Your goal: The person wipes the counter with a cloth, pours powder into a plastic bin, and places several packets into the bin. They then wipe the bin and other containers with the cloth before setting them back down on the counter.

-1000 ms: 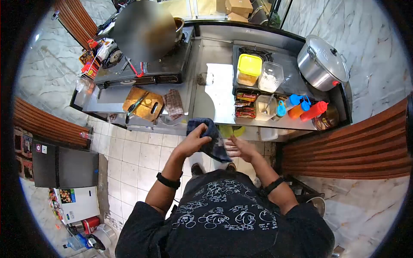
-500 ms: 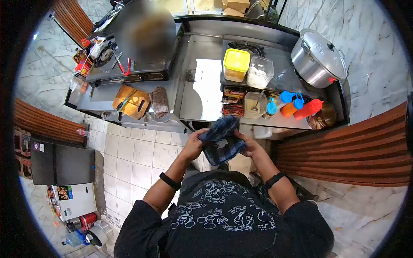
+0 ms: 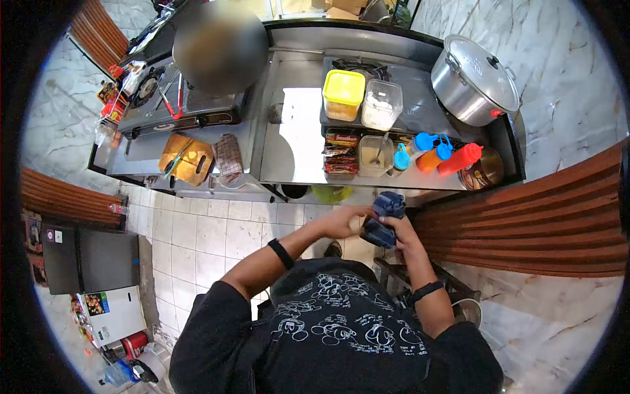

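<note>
A dark blue checked cloth [image 3: 390, 205] hangs bunched and folded in front of my body, just off the counter's front edge. My right hand [image 3: 401, 230] is closed round its right side, with the thumb across the folds. From the left, my left hand [image 3: 342, 222] reaches in, its fingertips pinching the cloth's left edge. Part of the cloth drops below the fingers. Nearest on the counter are a clear tub with a spoon [image 3: 376, 156] and a blue-capped bottle [image 3: 399, 159].
A large lidded pot [image 3: 474, 80] stands at the right, past several sauce bottles [image 3: 459, 159]. A yellow-lidded container [image 3: 343, 95] sits on the covered stove. To the left are a cutting board [image 3: 186, 159], a brown checked cloth [image 3: 228, 158] and red-handled tongs [image 3: 174, 98].
Both hands and the blue cloth have moved to the right. The cloth, spread between the hands before, is now bunched smaller, mostly in my right hand. The view has shifted slightly.
</note>
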Available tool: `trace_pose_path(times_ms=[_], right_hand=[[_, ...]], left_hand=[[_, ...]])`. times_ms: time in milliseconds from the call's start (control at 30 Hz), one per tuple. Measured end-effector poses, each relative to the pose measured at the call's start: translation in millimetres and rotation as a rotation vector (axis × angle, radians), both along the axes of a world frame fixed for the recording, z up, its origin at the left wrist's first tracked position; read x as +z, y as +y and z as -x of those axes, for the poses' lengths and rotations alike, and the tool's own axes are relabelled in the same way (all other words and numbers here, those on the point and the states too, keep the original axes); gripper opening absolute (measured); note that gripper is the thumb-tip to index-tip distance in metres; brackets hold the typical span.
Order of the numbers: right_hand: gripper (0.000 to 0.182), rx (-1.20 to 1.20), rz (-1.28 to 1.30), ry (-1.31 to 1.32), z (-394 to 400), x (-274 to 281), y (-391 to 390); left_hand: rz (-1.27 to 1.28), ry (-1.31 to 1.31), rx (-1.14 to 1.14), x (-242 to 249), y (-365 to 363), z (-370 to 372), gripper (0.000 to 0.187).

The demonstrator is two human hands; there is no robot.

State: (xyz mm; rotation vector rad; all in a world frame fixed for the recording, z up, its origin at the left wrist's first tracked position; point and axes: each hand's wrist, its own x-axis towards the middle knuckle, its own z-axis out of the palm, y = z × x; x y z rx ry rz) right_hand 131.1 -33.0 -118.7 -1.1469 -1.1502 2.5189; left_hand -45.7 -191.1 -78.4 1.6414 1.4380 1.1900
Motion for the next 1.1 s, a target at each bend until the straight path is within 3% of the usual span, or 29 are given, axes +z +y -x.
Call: trace_pose_path(times_ms=[67, 133, 200, 267, 333, 400, 433, 533, 600, 667, 733, 800, 867, 933, 967, 1000, 1067, 1100], right_hand=[[0.036, 0.144, -0.262, -0.093, -23, -25, 13], [0.035, 0.132, -0.304, -0.230, -38, -23, 15], [0.033, 0.043, -0.184, -0.230, -47, -22, 16], [0.036, -0.002, -0.203, -0.279, -46, -23, 12], [0.040, 0.044, -0.256, -0.249, -42, -18, 6], [0.040, 0.110, -0.271, -0.269, -41, -21, 6], [0.037, 0.097, -0.310, -0.310, -40, -25, 4], [0.032, 0.060, -0.294, -0.285, -28, -15, -2], [0.035, 0.121, -0.457, -0.240, -24, -37, 3], [0.043, 0.113, -0.397, -0.253, -12, -40, 2], [0.047, 0.042, -0.902, -0.304, 7, -32, -11], [0.052, 0.039, -1.105, -0.341, 37, 6, -28], [0.051, 0.061, -1.144, -0.294, 66, 42, -45], [0.053, 0.163, -1.263, -0.097, 94, 64, -55], [0.060, 0.173, -1.207, 0.058, 108, 70, -62], [0.063, 0.160, -1.415, 0.168, 118, 66, -67], [0.061, 0.193, -1.504, 0.259, 130, 72, -71], [0.061, 0.193, -1.501, 0.269, 136, 74, -71]], left_hand=[[0.349, -0.047, 0.558, -21, -5, 27, 0.032], [0.376, -0.106, 1.031, -63, -10, 66, 0.031], [0.405, -0.121, 1.144, -86, 0, 97, 0.033], [0.518, -0.384, 1.130, -91, 20, 116, 0.037], [0.482, -0.051, 1.048, -92, 33, 125, 0.034], [0.601, -0.001, 0.995, -69, 39, 121, 0.030], [0.606, 0.026, 1.036, -94, 45, 128, 0.028], [0.466, 0.107, 0.998, -102, 47, 127, 0.027], [0.455, 0.126, 0.963, -88, 36, 124, 0.026], [0.443, 0.149, 0.934, -82, 24, 122, 0.026], [0.308, -0.438, 0.994, -77, 0, 121, 0.024], [0.335, -0.410, 0.965, -59, -29, 123, 0.023], [0.292, -0.351, 0.941, -44, -58, 120, 0.024], [0.391, -0.303, 0.930, -11, -78, 109, 0.022], [0.258, -0.446, 0.885, -8, -86, 103, 0.021], [0.121, -0.586, 0.833, -5, -92, 99, 0.020], [0.147, -0.478, 0.875, 27, -109, 95, 0.019], [0.173, -0.435, 0.788, 32, -121, 100, 0.020]])
